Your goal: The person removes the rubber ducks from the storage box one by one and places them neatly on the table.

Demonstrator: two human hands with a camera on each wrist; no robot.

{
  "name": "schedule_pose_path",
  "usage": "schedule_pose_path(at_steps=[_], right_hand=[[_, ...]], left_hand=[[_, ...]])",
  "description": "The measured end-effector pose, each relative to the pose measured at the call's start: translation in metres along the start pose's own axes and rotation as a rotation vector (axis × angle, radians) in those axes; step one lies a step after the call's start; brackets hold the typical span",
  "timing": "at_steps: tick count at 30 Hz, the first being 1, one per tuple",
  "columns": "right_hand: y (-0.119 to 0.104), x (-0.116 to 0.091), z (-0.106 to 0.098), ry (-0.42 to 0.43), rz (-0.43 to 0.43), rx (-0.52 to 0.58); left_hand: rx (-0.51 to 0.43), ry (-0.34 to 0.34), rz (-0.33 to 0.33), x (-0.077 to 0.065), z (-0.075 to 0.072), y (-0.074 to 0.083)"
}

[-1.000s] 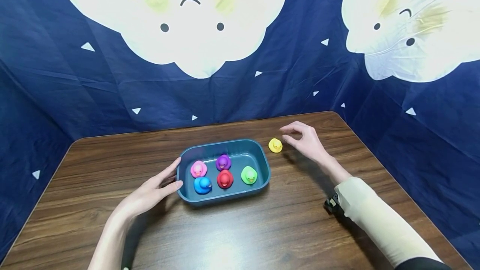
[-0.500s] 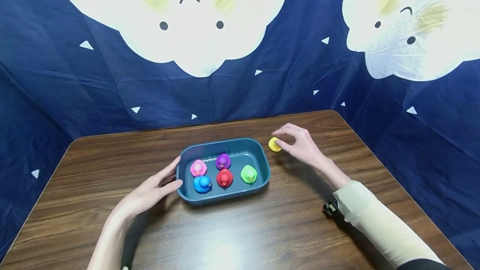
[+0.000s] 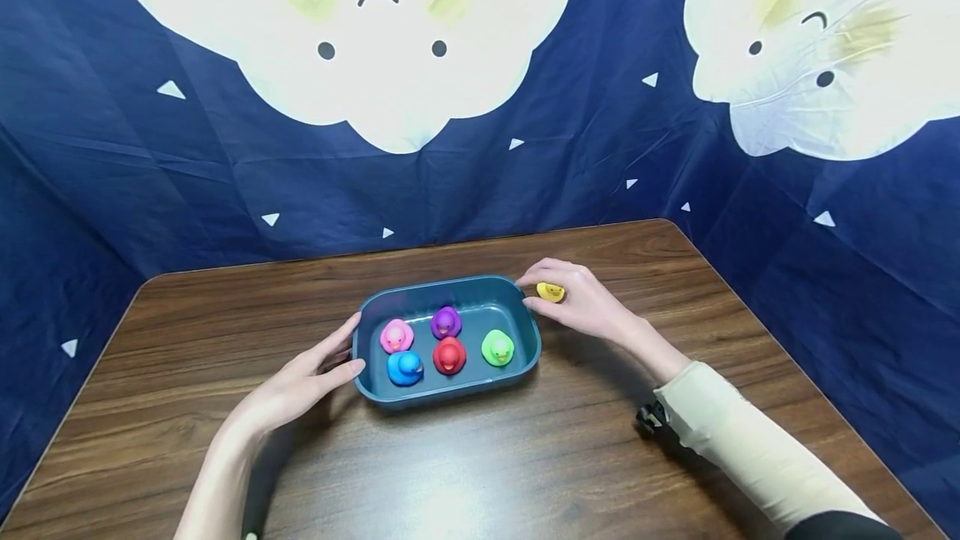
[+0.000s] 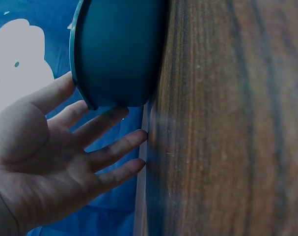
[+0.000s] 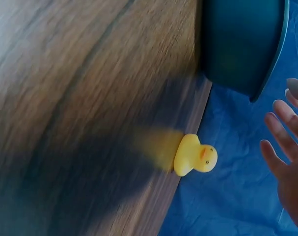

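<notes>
A dark teal tub (image 3: 442, 394) stands mid-table with several small rubber ducks in it: a pink duck (image 3: 397, 336), a blue duck (image 3: 406, 368), a purple duck (image 3: 446, 322), a red duck (image 3: 449, 356) and a green duck (image 3: 498, 348). My left hand (image 3: 288, 394) touches the tub's left end, its fingers spread in the left wrist view. At the opposite end, my right hand (image 3: 581, 300) reaches over a yellow duck (image 5: 193, 155), with its fingertips at the tub's right rim. That duck sits upright on the table, apart from the palm.
The brown wooden table (image 3: 480, 473) ends at a dark blue cloth backdrop (image 3: 450, 190) printed with white clouds. A small black device (image 3: 651, 418) is at the right sleeve's cuff (image 3: 686, 407).
My right hand has moved left, from beside the yellow duck, over it and to the tub's right end. The left hand, tub and ducks look unmoved.
</notes>
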State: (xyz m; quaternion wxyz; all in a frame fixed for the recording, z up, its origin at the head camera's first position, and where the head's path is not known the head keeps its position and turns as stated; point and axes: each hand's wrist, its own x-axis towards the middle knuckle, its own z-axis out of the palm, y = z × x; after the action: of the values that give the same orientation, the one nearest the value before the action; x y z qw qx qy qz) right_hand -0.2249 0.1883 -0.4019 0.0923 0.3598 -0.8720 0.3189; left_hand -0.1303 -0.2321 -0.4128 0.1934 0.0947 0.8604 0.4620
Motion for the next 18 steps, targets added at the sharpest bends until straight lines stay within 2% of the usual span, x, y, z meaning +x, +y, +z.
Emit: schedule_pose_path(at_steps=[5, 14, 18], right_hand=[[-0.008, 0.003, 0.004, -0.065, -0.023, -0.037], [-0.014, 0.006, 0.014, -0.115, -0.127, -0.142], [-0.016, 0.009, 0.018, -0.169, -0.162, -0.174]], left_hand=[[-0.001, 0.000, 0.006, 0.001, 0.000, 0.000], [0.001, 0.002, 0.000, 0.000, 0.000, 0.000], [-0.002, -0.001, -0.006, 0.000, 0.000, 0.000]])
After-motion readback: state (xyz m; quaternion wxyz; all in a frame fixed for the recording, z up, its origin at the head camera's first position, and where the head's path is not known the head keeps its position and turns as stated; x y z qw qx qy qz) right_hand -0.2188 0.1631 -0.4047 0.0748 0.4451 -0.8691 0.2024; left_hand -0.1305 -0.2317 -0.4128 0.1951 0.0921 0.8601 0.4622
